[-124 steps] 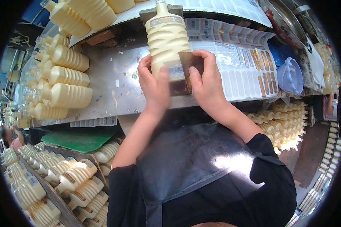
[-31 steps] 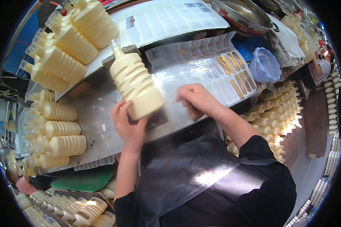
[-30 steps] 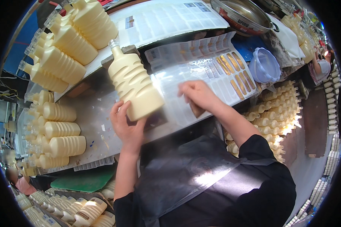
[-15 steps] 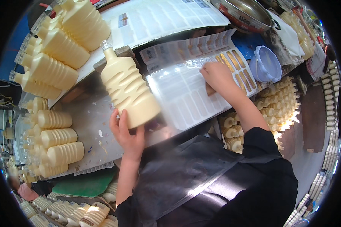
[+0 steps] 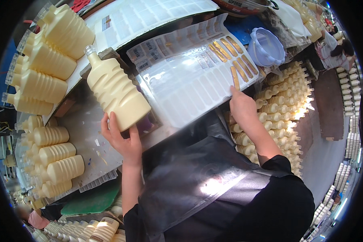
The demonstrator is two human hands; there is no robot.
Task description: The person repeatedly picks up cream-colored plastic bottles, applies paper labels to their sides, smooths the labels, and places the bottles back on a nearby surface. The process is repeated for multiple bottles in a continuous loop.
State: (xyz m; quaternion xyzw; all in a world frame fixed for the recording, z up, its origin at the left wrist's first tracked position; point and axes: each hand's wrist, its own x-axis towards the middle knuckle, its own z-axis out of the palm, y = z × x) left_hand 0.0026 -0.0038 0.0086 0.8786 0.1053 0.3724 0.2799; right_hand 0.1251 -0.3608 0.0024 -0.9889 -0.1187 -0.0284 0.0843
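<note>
A cream plastic bottle with wavy grooves and a clear neck lies tilted on the bench, its neck against a dark support block. At its base, my left hand grips the bottle, thumb and fingers around the bottom edge. My right hand is closed at the lower end of a narrow gold label, pinching it at the near edge of the label sheet. Several other gold labels remain on the sheet's right part; pale blank slots fill much of the rest.
Cream bottles stand in rows at left, with more lying on the metal bench. A lavender bucket sits beyond the sheet. Packed bottles fill the area right of the bench. Another label sheet lies at the back.
My right hand has moved from over the middle of the sheet to its near edge, where it now pinches a gold label. My left hand stays on the bottle's base. The view has shifted.
</note>
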